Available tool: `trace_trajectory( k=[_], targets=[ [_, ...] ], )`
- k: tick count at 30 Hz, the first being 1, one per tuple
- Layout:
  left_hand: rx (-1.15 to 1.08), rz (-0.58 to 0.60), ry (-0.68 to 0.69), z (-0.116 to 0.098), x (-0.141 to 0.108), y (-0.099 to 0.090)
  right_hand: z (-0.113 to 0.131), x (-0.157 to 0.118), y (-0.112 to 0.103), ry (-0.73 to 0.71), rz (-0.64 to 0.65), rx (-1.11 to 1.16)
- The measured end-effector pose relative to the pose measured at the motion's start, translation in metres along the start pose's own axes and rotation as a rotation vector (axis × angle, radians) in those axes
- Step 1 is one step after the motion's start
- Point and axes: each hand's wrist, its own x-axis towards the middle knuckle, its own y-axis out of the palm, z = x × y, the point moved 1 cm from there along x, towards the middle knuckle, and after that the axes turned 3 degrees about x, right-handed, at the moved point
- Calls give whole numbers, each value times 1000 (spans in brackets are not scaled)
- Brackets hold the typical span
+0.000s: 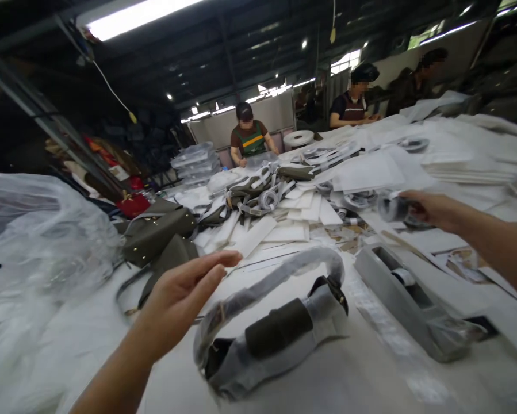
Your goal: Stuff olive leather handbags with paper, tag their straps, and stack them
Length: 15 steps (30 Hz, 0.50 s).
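Observation:
A dark olive handbag lies in front of me on the white table. Pale translucent wrapping covers much of it, and its arched handle is wrapped too. Just left of that handle, my left hand is open and holds nothing, its fingers stretched to the right. Farther out on the right, my right hand is closed on a coiled strap in clear wrap, blurred by motion. Between that hand and my body stands a grey tape dispenser with a roll in it.
More olive bags lie at left beside a heap of clear plastic. White foam sheets, wrapped bags and coils cover the table's middle. Stacked white sheets lie at right. Co-workers are at the far side.

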Motion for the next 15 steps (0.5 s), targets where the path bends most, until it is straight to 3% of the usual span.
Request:
trace_trajectory(
  k=[3,6,8,11,13,15],
  targets=[
    [-7,357,4,-8,21,4,36,-75,10,227,-37,333],
    [-1,630,-13,-13,31,8,59,-167,40,238,-2,478],
    [-39,734,-18,-15,31,8,63,-223,70,292,87,523],
    [-127,737,-65,-15,30,5,65,-281,121,351,285,585],
    [-180,690,-101,-14,30,2,70,-301,157,334,391,633],
    [-216,641,-124,-12,30,2,78,-307,191,300,409,704]
  ],
)
